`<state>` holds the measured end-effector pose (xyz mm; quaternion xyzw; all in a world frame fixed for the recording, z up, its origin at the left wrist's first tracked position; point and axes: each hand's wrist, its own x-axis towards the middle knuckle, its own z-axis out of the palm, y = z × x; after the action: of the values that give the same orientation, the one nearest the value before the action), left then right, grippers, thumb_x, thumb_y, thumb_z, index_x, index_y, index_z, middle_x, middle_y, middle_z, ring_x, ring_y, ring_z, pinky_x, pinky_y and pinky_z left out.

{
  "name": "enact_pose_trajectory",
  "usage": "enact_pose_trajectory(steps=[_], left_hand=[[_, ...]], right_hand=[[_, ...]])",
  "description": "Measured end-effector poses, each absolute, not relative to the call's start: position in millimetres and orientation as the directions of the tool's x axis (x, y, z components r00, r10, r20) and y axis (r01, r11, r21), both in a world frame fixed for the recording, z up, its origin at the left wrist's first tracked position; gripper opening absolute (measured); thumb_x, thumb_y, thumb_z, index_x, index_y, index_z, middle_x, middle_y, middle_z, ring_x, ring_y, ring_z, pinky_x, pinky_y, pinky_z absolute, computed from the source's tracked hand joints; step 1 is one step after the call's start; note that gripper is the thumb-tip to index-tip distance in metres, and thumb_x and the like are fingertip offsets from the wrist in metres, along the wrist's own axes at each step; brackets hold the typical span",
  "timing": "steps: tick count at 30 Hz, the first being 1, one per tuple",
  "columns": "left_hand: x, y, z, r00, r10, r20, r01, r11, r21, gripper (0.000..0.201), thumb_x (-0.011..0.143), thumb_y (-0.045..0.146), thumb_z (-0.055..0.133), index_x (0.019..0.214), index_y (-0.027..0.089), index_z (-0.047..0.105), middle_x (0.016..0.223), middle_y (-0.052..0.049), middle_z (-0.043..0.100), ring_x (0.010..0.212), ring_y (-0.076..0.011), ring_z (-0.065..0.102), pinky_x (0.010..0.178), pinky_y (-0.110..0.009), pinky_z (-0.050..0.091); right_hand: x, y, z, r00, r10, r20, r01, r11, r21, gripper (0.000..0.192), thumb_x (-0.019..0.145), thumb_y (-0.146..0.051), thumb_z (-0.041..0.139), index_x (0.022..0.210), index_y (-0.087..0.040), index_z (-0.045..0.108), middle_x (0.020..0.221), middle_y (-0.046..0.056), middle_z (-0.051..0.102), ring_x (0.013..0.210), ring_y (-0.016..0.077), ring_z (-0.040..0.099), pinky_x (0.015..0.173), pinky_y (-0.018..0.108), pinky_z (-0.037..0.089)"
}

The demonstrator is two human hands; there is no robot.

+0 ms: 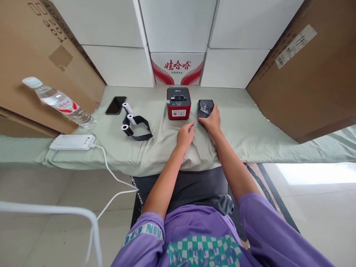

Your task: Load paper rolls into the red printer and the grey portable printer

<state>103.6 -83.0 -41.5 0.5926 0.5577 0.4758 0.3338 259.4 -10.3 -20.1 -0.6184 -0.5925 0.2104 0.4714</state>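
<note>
The right hand (211, 119) is resting on the black printer lid (205, 108), fingers curled over its near edge and touching it, just right of the red label printer (178, 102) toward the far edge of the green cloth-covered table (250, 129). The left hand (185, 134) is lying on the cloth in front of the printer, fingers loosely together and pinching nothing that shows. Three white paper rolls (128, 118) are sitting on a black strap left of the printer, a phone (115, 105) beyond them. Gripping the lid by both sides looks steadier than by one edge, with the free hand bracing the printer.
</note>
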Motion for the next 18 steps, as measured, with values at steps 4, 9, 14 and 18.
enact_pose_trajectory(steps=[4,9,14,18], left_hand=[[104.0,-85.1,-42.1,-0.073,0.98,0.183,0.33,-0.149,0.932,0.039,0.093,0.017,0.054,0.127,0.021,0.073,0.122,-0.008,0.076,0.085,-0.0189,0.071,0.092,-0.036,0.055],[95.8,-91.0,-37.4,-0.184,0.952,0.246,0.197,-0.209,0.958,0.035,0.094,0.02,0.053,0.124,0.02,0.069,0.116,-0.008,0.075,0.089,-0.0165,0.07,0.086,-0.03,0.055],[77.2,-96.1,-31.9,-0.396,0.887,0.237,0.057,-0.234,0.971,0.02,0.092,0.021,0.049,0.102,0.019,0.066,0.098,-0.007,0.073,0.093,-0.0172,0.069,0.076,-0.026,0.053],[74.5,-95.7,-37.8,-0.393,0.911,0.124,0.042,-0.117,0.992,0.016,0.09,0.019,0.048,0.094,0.019,0.064,0.087,-0.004,0.07,0.077,-0.0152,0.065,0.07,-0.026,0.05]], right_hand=[[260.5,17.1,-25.8,0.227,0.929,0.291,0.525,0.134,-0.84,0.121,0.054,-0.039,0.082,0.157,-0.01,0.026,0.151,0.029,0.041,0.147,0.0448,0.036,0.122,0.064,0.026],[243.7,-7.1,-10.5,0.237,0.89,0.39,0.546,0.21,-0.811,0.109,0.068,-0.045,0.073,0.161,-0.022,0.021,0.169,0.02,0.017,0.159,0.0424,0.005,0.123,0.072,0.014],[200.7,-28.2,34.4,-0.105,0.824,0.557,0.562,0.511,-0.65,0.078,0.085,-0.036,0.057,0.159,-0.027,0.035,0.163,0.01,0.041,0.159,0.0382,0.015,0.126,0.064,0.021],[152.7,1.2,65.4,-0.438,0.773,0.46,0.505,0.635,-0.585,0.058,0.09,-0.022,0.049,0.147,-0.016,0.052,0.136,0.015,0.066,0.143,0.0355,0.043,0.125,0.056,0.025]])
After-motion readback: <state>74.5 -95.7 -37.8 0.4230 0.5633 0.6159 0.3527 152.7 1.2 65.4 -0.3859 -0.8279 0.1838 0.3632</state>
